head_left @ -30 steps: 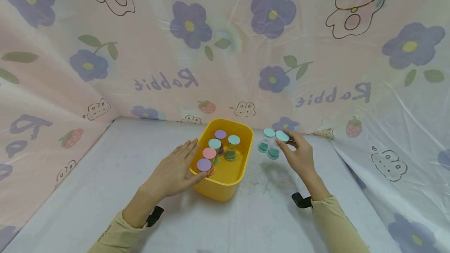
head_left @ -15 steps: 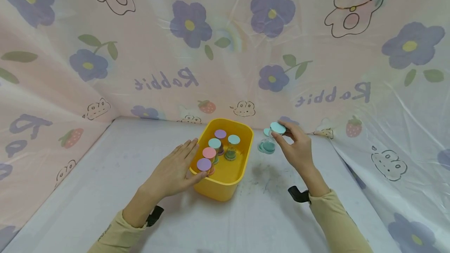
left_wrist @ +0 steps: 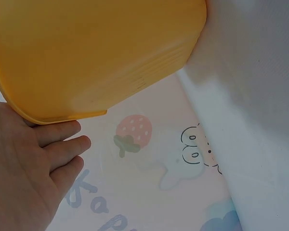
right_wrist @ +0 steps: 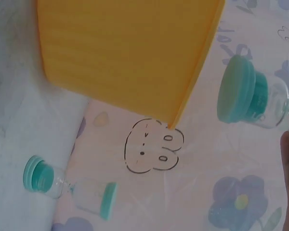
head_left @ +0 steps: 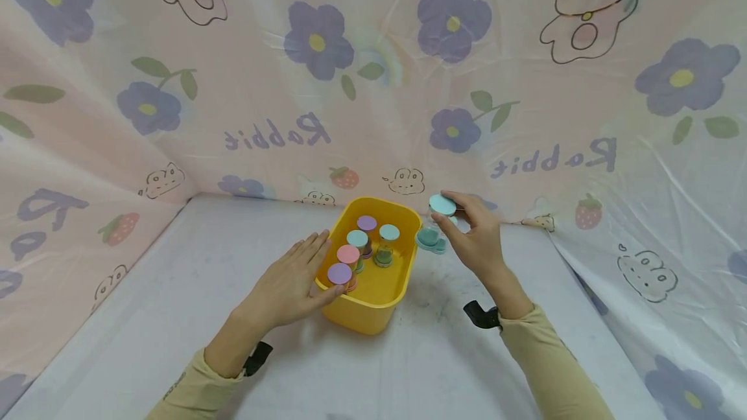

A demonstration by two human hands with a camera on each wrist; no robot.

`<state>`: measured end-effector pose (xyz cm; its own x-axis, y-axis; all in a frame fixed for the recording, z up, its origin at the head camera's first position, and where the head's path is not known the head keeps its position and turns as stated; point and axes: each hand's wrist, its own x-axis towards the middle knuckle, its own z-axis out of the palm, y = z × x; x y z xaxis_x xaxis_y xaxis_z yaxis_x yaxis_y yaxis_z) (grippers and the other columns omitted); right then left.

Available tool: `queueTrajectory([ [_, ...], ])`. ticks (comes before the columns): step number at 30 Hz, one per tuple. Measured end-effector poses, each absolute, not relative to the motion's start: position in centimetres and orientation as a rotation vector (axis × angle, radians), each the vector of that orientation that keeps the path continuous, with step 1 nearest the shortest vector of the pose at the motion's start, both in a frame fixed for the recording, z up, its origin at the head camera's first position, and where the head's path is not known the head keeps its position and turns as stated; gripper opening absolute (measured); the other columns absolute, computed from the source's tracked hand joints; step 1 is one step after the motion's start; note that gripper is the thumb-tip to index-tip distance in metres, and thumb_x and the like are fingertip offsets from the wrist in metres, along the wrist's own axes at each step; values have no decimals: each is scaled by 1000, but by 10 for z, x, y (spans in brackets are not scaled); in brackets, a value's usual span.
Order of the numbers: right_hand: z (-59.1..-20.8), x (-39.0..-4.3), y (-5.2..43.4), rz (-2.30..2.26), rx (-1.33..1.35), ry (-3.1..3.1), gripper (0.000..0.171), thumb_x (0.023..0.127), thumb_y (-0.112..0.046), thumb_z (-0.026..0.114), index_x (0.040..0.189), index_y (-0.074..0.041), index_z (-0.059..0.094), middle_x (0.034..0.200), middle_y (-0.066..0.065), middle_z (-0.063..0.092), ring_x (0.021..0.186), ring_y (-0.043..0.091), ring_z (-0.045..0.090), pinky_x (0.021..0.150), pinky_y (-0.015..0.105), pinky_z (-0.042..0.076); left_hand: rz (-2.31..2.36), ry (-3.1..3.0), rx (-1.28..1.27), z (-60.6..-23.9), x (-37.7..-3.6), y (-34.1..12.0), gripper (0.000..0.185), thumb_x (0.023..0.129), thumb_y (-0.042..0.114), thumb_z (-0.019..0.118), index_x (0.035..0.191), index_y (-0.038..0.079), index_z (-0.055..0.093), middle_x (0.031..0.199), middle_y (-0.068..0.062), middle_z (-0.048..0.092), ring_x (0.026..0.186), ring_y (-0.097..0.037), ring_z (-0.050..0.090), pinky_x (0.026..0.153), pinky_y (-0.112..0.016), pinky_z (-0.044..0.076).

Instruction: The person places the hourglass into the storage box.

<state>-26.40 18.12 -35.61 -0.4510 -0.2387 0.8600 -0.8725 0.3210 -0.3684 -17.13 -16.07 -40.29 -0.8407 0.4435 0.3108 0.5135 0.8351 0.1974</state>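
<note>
My right hand [head_left: 480,238] pinches the upper end of a teal-capped hourglass [head_left: 442,205], held up off the table just right of the yellow bin [head_left: 357,319]. In the right wrist view the hourglass's lower cap [right_wrist: 237,91] shows teal sand above it; only a finger edge of the hand is seen. Another teal hourglass [right_wrist: 42,176] stands upright on the table, mostly hidden behind the held one in the head view. With straight fingers, my left hand [head_left: 286,284] rests against the bin's left rim; the left wrist view shows those fingers [left_wrist: 62,151] beside the rim.
Inside the bin stand several hourglasses, among them a pink one [head_left: 348,254], a purple one [head_left: 366,222] and a teal one [head_left: 389,232]. They line its left and far parts. A white-covered table [head_left: 192,277] lies below, with a patterned cloth [head_left: 373,115] hanging behind.
My right hand has lifted the teal hourglass from beside the other and carried it left towards the bin. My left hand and the bin have stayed in place.
</note>
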Motion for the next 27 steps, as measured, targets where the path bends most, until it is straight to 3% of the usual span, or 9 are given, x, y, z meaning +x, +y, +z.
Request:
queueTrajectory([
  [8,-355,-267,163,1115,1056,-1904,52,76,15,84,125,8,68,116,21,71,99,31,70,91,17,57,-410,-2762,-730,-403,-172,-160,94,99,64,57,159,-4,34,168,-19,29,154,-38,30,126,-52,27],
  [18,-361,-273,147,1078,1152,-1969,53,76,8,88,125,3,69,117,18,70,98,30,69,86,16,58,-399,-2760,-732,-402,-172,-159,92,99,61,59,158,-5,35,168,-19,30,154,-38,31,126,-52,28],
  [27,-374,-279,142,1127,1210,-2176,43,86,-1,84,125,4,67,119,14,68,99,25,70,85,27,62,-392,-2775,-729,-402,-171,-159,92,99,63,57,158,-4,36,169,-18,28,155,-36,29,126,-51,27],
])
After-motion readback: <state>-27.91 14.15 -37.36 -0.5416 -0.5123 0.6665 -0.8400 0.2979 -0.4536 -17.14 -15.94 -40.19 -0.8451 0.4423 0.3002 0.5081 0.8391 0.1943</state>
